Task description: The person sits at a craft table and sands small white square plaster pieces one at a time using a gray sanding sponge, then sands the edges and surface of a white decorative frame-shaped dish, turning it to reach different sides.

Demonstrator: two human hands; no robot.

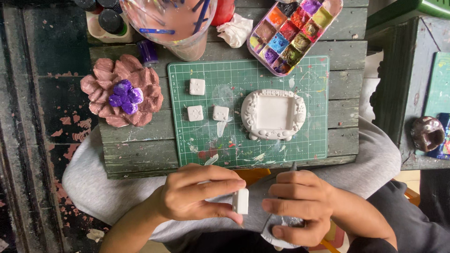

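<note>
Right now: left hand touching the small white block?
Touching. Head view shows the left hand pinching the small white block between fingertips and thumb, no gap visible.

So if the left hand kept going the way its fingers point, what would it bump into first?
Probably the right hand. The left hand points sideways, pinching a small white block, and the right hand's fingertips sit just beyond it, though depth is hard to judge.

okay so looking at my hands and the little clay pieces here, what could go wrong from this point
1. The left hand pinches the small white block by fingertips over the lap, not over the green cutting mat; a slip could drop it.
2. The water cup stands close to the mat's top edge; a knock might wet the white frame.
</note>
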